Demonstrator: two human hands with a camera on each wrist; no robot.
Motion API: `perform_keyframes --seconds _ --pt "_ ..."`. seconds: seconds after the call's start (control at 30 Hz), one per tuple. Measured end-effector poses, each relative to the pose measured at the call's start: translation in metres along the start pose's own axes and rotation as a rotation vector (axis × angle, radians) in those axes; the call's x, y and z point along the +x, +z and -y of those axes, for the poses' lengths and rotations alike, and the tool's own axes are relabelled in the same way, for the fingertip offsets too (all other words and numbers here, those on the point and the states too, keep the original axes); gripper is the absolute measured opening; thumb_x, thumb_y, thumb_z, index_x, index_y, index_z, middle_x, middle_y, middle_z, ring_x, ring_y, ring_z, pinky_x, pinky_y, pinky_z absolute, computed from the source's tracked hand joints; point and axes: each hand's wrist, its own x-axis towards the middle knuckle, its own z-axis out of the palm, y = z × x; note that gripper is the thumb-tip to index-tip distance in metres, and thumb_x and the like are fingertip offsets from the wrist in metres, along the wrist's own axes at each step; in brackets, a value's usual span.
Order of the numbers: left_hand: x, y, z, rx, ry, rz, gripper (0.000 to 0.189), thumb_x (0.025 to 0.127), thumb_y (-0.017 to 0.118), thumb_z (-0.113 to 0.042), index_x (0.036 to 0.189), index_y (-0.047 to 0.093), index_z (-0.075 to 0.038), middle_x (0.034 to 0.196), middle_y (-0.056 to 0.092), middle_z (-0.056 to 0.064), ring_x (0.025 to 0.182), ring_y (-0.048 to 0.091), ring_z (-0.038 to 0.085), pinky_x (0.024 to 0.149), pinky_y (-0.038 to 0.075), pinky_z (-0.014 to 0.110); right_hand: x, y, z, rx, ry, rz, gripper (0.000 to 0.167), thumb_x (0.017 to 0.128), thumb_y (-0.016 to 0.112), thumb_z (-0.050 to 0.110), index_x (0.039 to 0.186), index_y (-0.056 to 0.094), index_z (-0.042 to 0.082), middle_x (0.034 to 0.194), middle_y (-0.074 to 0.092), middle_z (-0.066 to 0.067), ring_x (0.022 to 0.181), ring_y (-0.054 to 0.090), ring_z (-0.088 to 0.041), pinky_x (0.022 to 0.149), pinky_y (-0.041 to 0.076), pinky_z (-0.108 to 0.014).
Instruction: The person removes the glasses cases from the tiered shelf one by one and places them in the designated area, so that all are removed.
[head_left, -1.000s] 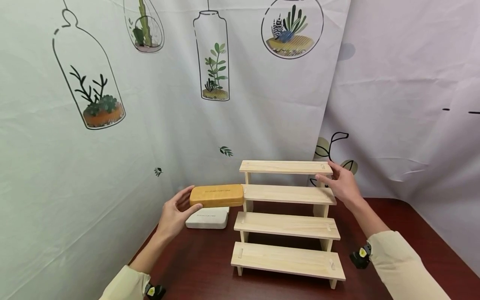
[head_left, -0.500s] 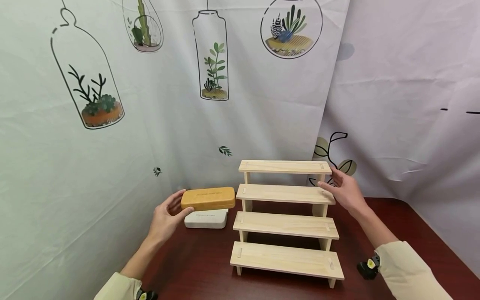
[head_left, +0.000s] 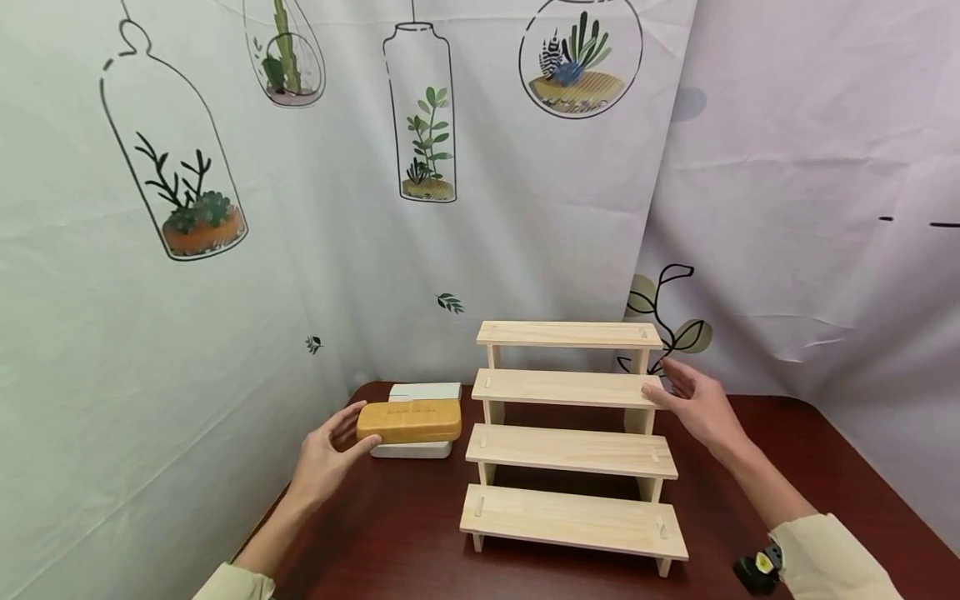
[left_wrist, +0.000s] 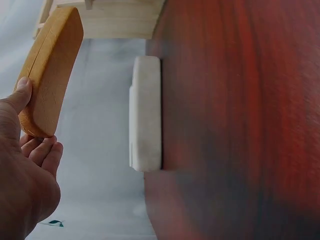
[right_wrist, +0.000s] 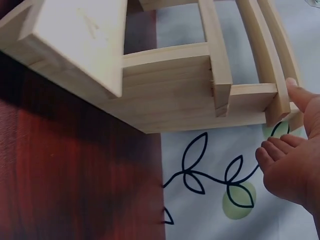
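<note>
My left hand (head_left: 322,462) grips one end of a mustard-yellow glasses case (head_left: 412,422), thumb at the front and fingers behind. In the left wrist view the yellow case (left_wrist: 56,75) is tilted and clear of the table. Partly hidden behind it in the head view, a white case (head_left: 411,451) of similar shape lies on the table, with another pale piece (head_left: 426,391) showing farther back. At the right end of a stepped wooden rack (head_left: 570,447), my right hand (head_left: 701,410) has its thumb at the second shelf from the top, fingers loosely extended outside.
The rack has several pale wooden shelves and stands on a dark red-brown table (head_left: 390,533). White cloth (head_left: 360,275) printed with plants in glass jars hangs behind and to the left.
My left hand has moved left and down with the yellow glasses case, away from the rack, uncovering the pale piece behind. The right hand has slid down from the top shelf's end.
</note>
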Motion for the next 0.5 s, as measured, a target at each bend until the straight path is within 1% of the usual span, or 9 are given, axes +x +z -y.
perform_keyframes --seconds 0.13,0.23,0.33,0.4,0.43,0.5 --pt "-0.005 0.001 0.009 0.038 -0.016 0.006 0.066 0.092 0.087 -0.024 0.150 0.059 -0.007 0.144 0.064 0.018 0.128 0.064 0.034 0.090 0.051 0.009 -0.008 -0.001 -0.004 -0.002 -0.006 -0.004 0.087 0.104 0.071 0.039 0.163 0.028 -0.009 0.164 0.034 -0.034 0.149 0.038 -0.051 0.116 0.038 -0.062" --pt "-0.009 0.002 0.016 0.057 -0.027 0.014 0.068 0.091 0.088 -0.027 0.150 0.060 -0.008 0.143 0.065 0.017 0.128 0.065 0.033 0.090 0.052 0.010 -0.012 -0.002 -0.006 0.000 -0.007 -0.008 0.086 0.105 0.069 0.041 0.163 0.029 -0.009 0.163 0.035 -0.034 0.149 0.038 -0.051 0.116 0.037 -0.062" --pt "-0.013 0.002 0.022 0.071 -0.040 0.031 0.069 0.091 0.089 -0.028 0.150 0.059 -0.008 0.143 0.066 0.017 0.127 0.066 0.033 0.091 0.053 0.013 -0.016 -0.003 -0.009 -0.010 -0.008 -0.014 0.085 0.105 0.069 0.042 0.162 0.032 -0.008 0.162 0.037 -0.034 0.148 0.040 -0.051 0.115 0.040 -0.058" --pt "-0.015 0.002 0.025 0.082 -0.045 0.037 0.070 0.090 0.089 -0.029 0.150 0.059 -0.007 0.142 0.066 0.017 0.127 0.066 0.033 0.091 0.053 0.013 -0.018 -0.003 -0.011 -0.009 -0.010 -0.014 0.083 0.105 0.070 0.041 0.163 0.034 -0.006 0.162 0.039 -0.032 0.148 0.042 -0.049 0.113 0.048 -0.041" --pt "-0.015 0.003 0.027 0.084 -0.049 0.039 0.071 0.090 0.089 -0.029 0.150 0.059 -0.007 0.142 0.066 0.018 0.127 0.066 0.034 0.091 0.053 0.013 -0.019 -0.004 -0.012 -0.007 -0.013 -0.015 0.082 0.104 0.071 0.041 0.162 0.035 -0.005 0.161 0.041 -0.031 0.147 0.043 -0.049 0.110 0.051 -0.031" --pt "-0.016 0.003 0.030 0.082 -0.054 0.043 0.071 0.090 0.089 -0.028 0.150 0.059 -0.006 0.142 0.066 0.019 0.127 0.066 0.034 0.090 0.052 0.012 -0.020 -0.004 -0.013 0.004 -0.022 -0.016 0.080 0.104 0.072 0.039 0.162 0.037 -0.004 0.161 0.043 -0.030 0.146 0.045 -0.048 0.099 0.049 -0.013"
